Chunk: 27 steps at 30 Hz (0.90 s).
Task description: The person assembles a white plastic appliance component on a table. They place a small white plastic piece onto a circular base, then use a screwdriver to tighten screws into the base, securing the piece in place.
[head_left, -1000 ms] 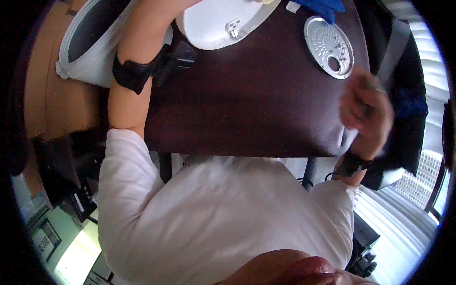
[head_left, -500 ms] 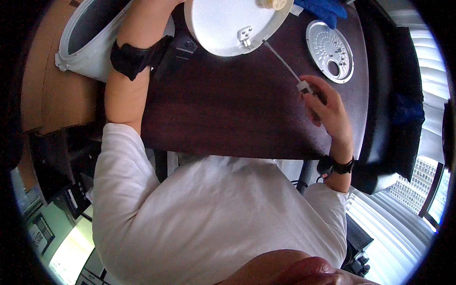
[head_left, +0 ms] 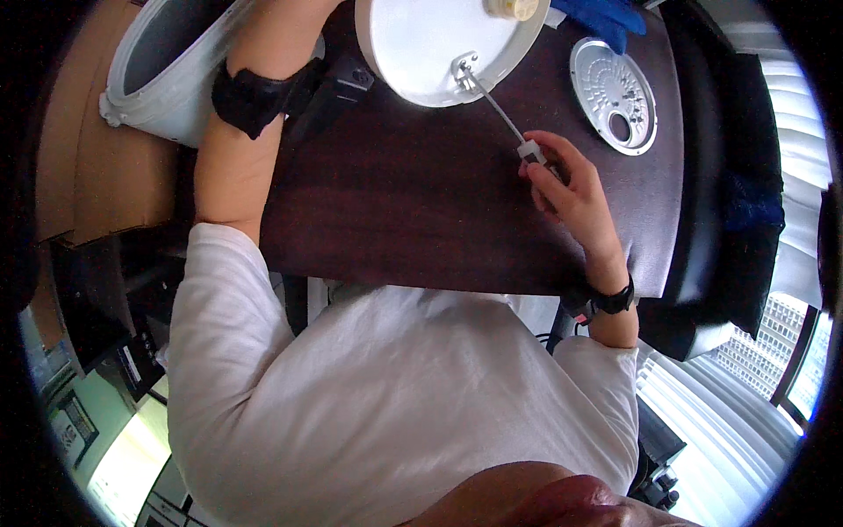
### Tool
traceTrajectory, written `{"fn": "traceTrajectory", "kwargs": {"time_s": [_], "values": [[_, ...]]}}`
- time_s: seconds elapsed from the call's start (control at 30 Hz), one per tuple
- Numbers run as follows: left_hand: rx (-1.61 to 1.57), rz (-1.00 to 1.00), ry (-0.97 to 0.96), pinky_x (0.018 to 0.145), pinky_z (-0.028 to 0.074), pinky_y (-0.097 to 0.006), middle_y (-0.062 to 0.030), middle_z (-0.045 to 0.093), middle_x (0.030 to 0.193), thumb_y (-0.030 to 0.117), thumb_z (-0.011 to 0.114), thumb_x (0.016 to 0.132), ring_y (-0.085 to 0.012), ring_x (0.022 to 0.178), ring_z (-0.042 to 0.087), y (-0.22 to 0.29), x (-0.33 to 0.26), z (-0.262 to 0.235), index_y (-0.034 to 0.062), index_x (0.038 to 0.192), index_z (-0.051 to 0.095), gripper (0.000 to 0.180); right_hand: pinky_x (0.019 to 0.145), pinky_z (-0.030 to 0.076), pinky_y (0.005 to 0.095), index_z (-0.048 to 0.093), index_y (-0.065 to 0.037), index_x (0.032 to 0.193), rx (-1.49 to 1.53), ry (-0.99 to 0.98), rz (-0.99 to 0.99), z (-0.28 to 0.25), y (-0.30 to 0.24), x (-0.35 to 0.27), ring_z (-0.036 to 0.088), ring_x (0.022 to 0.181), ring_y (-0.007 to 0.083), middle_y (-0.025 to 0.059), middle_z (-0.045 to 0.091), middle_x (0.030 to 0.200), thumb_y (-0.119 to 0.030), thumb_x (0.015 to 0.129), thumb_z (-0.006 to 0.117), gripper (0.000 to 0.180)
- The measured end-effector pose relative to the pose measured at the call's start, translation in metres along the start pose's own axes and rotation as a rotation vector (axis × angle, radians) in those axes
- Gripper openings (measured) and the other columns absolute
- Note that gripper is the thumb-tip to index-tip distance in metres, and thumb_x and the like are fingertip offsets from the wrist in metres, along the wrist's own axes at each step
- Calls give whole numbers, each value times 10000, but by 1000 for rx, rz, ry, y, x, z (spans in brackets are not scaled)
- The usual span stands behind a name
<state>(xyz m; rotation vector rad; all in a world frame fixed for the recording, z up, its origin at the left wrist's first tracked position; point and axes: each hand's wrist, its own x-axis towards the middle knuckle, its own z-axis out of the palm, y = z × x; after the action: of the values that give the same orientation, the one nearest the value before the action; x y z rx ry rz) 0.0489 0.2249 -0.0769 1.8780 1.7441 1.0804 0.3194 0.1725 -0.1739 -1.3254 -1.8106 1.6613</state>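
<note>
My right hand [head_left: 569, 186] is closed round the handle of a long-shafted screwdriver [head_left: 502, 116]. Its tip reaches a small white bracket with screw holes [head_left: 462, 63] on the inner face of a round white shell [head_left: 413, 44]. A cream-coloured cap or knob [head_left: 513, 8] sticks up from the same shell near the top edge. My left forearm [head_left: 237, 171] stretches up along the left of the table, a black band round it; the hand itself lies past the upper edge, beside the shell.
A silver perforated disc with one large round hole [head_left: 606, 79] lies on the dark table [head_left: 413, 202] to the right. Above it is a blue cloth or glove [head_left: 606, 18]. At upper left stand a grey-white bin [head_left: 154, 119] and cardboard [head_left: 114, 193]. A black device [head_left: 347, 83] sits near my left forearm.
My right hand has moved left with the screwdriver, bringing the tip from the shell's rim in to the bracket. The shell has shifted slightly right.
</note>
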Motion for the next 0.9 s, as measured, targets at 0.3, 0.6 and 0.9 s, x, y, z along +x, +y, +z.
{"fn": "traceTrajectory", "kwargs": {"time_s": [0.3, 0.6, 0.9], "values": [[-24, 11, -40, 768, 462, -344, -184, 610, 937, 62, 444, 792, -260, 883, 604, 13, -7, -5, -17, 1012, 541, 253, 505, 384, 209, 507, -46, 1156, -45, 46, -67, 0, 3, 0, 461, 578, 52, 3, 542, 771, -78, 844, 578, 322], [-282, -128, -222, 763, 461, -342, -180, 607, 919, 43, 431, 787, -256, 867, 603, 22, -2, -23, -13, 1000, 534, 242, 580, 420, 229, 521, -37, 1138, -162, 97, -95, 0, 9, -1, 506, 673, 66, 41, 586, 816, -80, 837, 586, 311], [-25, -52, -33, 754, 462, -344, -178, 603, 902, 40, 437, 786, -252, 855, 602, 30, -9, 2, -14, 980, 531, 222, 731, 478, 329, 520, -24, 1106, -518, 218, -358, 4, 5, -2, 625, 848, 272, 165, 622, 902, -52, 810, 586, 304]]}}
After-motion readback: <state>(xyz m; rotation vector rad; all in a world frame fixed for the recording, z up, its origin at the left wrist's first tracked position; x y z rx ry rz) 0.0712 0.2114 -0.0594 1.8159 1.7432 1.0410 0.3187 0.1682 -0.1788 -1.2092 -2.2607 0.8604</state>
